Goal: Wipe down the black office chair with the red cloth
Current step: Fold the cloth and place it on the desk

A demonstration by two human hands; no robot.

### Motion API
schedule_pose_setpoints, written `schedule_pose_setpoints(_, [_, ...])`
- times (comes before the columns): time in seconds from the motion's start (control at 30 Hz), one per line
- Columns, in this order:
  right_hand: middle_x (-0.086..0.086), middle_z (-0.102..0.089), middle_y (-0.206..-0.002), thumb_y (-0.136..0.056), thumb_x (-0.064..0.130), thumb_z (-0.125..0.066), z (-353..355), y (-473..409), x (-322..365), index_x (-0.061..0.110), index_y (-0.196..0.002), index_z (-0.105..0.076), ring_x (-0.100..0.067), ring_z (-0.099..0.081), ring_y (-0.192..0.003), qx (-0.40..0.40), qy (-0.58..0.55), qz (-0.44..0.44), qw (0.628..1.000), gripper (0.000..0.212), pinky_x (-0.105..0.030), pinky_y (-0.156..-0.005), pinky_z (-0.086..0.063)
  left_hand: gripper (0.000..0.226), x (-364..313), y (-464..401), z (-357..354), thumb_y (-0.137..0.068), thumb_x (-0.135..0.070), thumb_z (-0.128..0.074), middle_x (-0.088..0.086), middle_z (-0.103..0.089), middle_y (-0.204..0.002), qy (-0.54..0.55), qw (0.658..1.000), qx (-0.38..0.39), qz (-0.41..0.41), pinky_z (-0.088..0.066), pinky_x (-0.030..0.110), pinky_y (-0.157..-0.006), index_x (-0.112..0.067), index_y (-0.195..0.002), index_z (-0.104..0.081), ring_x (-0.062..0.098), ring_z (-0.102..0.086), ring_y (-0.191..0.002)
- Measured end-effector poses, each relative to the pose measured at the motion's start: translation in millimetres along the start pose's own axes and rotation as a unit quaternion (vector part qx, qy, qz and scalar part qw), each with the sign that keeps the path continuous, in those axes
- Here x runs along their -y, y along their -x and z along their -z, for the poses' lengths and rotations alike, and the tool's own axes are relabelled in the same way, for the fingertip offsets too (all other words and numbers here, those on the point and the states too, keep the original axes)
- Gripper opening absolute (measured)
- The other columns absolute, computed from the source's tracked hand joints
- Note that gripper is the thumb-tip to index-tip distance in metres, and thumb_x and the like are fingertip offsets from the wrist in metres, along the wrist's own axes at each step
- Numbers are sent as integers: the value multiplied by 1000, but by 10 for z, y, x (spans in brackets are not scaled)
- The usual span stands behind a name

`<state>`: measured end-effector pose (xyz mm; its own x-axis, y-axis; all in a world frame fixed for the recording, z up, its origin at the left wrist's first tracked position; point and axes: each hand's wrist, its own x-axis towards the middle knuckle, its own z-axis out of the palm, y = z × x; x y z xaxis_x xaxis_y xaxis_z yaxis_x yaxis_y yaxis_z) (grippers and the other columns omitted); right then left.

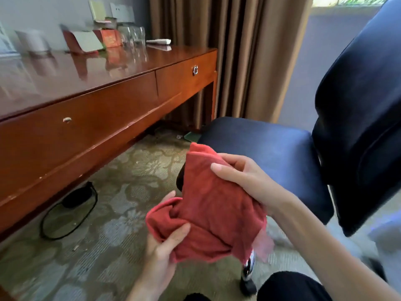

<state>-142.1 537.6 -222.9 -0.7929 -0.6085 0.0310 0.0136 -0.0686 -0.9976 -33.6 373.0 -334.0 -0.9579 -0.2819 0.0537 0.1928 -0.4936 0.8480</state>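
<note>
The left hand (165, 246) pinches the lower fold and the right hand (245, 179) grips the upper edge of the crumpled red cloth (208, 209), held in the air just before the seat of the black padded office chair (282, 153), beside the glossy brown wooden desk (86, 118).

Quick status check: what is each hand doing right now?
Left hand: closed on the lower edge of the red cloth.
Right hand: closed on the cloth's upper part, held up in front of the chair seat.

Daylight from the window (355, 2) upper right, glare on the glossy desk (65, 68), soft blur, wide-angle edge bending
</note>
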Motion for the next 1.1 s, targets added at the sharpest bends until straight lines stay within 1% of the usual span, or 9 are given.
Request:
schedule_pose_setpoints(0.2, [-5,-74,-112,-84,28,-77,608,13,6,19,-116,-69,-16,-71,-101,-58,129,46,989,35,-31,-87,-57,58,400,-587,-327,-68,-10,-77,4,-62,-130,-121,982,-16,-147,-36,51,-111,-32,-120,-65,24,-57,-123])
schedule_pose_setpoints(0.4, [-7,-76,-94,-86,32,-77,1105,-229,-467,9,-97,-70,-18,-73,-90,-152,205,26,966,26,-40,-79,-60,47,647,-1009,-817,-85,-6,-61,-28,-60,-121,-211,955,-25,-209,-38,13,-103,-23,-128,-52,-4,-54,-117])
schedule_pose_setpoints(0.5, [6,-75,-90,-94,22,-68,1295,-430,-607,18,-95,-69,-3,-69,-84,-172,115,26,978,4,-23,-72,-55,41,621,-1248,-1008,-90,-13,-54,-26,-62,-118,-205,964,-11,-166,-37,7,-96,-19,-130,-50,-10,-53,-115])
schedule_pose_setpoints(0.63, [0,-74,-108,-98,20,-61,1466,-622,-440,16,-111,-65,-11,-70,-99,-140,3,-26,990,15,-23,-82,-56,44,406,-1487,-1256,-93,-28,-49,-18,-51,-134,-247,964,7,-101,-33,5,-98,-29,-137,-46,-12,-47,-122])
schedule_pose_setpoints(0.77, [-1,-72,-116,-99,18,-59,1504,-664,101,16,-120,-62,-14,-67,-109,-163,-47,-44,985,22,-23,-86,-54,66,-54,-1616,-1445,-84,-66,-30,-9,-28,-121,-489,868,-70,-48,-17,24,-107,-55,-146,-14,6,-27,-115])
schedule_pose_setpoints(0.87, [3,-73,-114,-99,14,-57,1450,-663,677,19,-119,-62,-12,-66,-111,-204,-49,-36,977,21,-20,-87,-53,62,-703,-1569,-1667,-97,-60,-29,7,-40,-132,-551,829,-86,30,-26,32,-108,-39,-154,-17,22,-34,-129])
schedule_pose_setpoints(0.93, [3,-73,-112,-99,12,-58,1371,-617,1071,19,-117,-63,-10,-66,-108,-237,-40,-37,970,20,-22,-88,-52,48,-1190,-1526,-1854,-101,-48,-32,1,-61,-123,-500,853,-123,87,-40,23,-93,-21,-136,-51,26,-51,-125])
schedule_pose_setpoints(1.0, [-2,-72,-111,-99,12,-59,1262,-552,1453,16,-113,-64,-12,-66,-104,-270,-30,-49,961,16,-27,-90,-53,35,-1657,-1454,-2118,-104,-36,-40,-8,-72,-90,-316,916,-221,112,-49,22,-76,-19,-95,-69,23,-67,-105])
schedule_pose_setpoints(1.1, [-5,-72,-106,-97,11,-61,1068,-414,1984,13,-110,-64,-13,-66,-98,-293,-41,-91,951,13,-32,-91,-54,28,-2213,-1276,-2468,-102,-17,-47,0,-74,-105,-133,930,-323,118,-54,33,-91,-28,-92,-70,15,-69,-100])
